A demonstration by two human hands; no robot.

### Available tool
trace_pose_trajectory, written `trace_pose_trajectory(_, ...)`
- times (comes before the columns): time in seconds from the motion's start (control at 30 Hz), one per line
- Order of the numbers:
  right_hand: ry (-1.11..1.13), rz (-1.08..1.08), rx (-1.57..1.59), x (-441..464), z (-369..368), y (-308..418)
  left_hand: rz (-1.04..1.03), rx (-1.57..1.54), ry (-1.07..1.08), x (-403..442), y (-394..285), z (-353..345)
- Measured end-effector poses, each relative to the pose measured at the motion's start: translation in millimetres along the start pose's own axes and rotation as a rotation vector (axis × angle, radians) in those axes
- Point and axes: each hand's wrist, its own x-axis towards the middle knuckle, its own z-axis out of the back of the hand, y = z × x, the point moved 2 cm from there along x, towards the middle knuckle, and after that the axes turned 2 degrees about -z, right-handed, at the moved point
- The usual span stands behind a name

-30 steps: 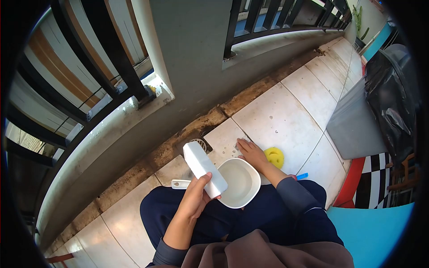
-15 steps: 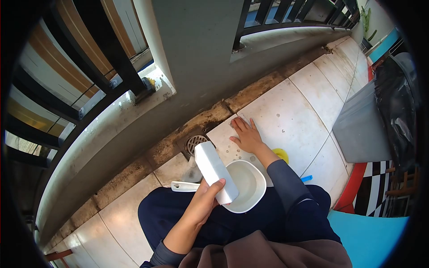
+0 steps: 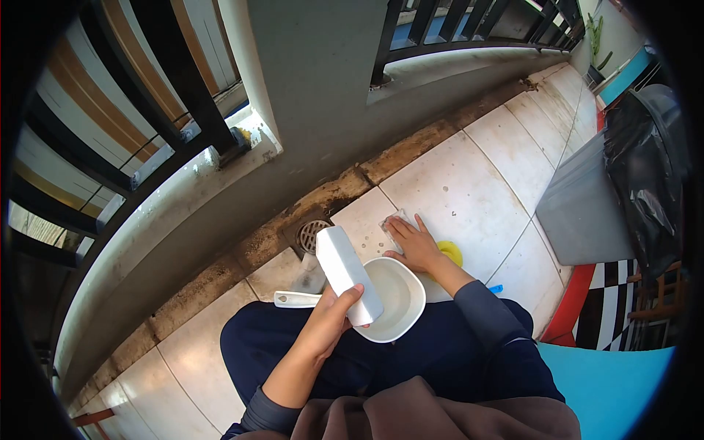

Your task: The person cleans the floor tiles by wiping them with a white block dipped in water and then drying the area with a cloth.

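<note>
My left hand (image 3: 330,323) is wrapped round a long white box-shaped piece (image 3: 348,271), tilted over the left side of a white dipper (image 3: 402,304). The dipper's handle (image 3: 295,299) sticks out to the left, beyond my left hand. My right hand (image 3: 414,246) lies flat on the pale floor tile with its fingers spread. A small greyish-white patch (image 3: 396,218) shows at its fingertips; whether it is cloth or foam I cannot tell. Beside the right wrist is a yellow round item (image 3: 449,254), partly hidden by the arm.
A round floor drain (image 3: 312,235) lies by the wall, with a translucent item (image 3: 309,277) near it. A blue handle end (image 3: 496,288) shows beside my right knee. A grey bin (image 3: 579,205) with a black bag stands at the right. Dark railings (image 3: 176,66) rise at the left.
My right hand has slid back and to the right across the tile, and the pale patch now shows at its fingertips. The left hand keeps its hold; the view has shifted slightly.
</note>
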Motion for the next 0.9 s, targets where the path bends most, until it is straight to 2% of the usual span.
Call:
trace_pose_trajectory(0.4, -0.032, -0.119, -0.041, 80, 4, -5, 0.055, -0.018, 0.04, 9, 5, 4)
trace_pose_trajectory(0.5, -0.067, -0.113, -0.043, 77, 3, -4, 0.036, -0.003, -0.022, 9, 3, 3)
trace_pose_trajectory(0.9, -0.001, -0.073, -0.04, 3, 4, -10, 0.001, -0.014, 0.003, -6, -1, 1)
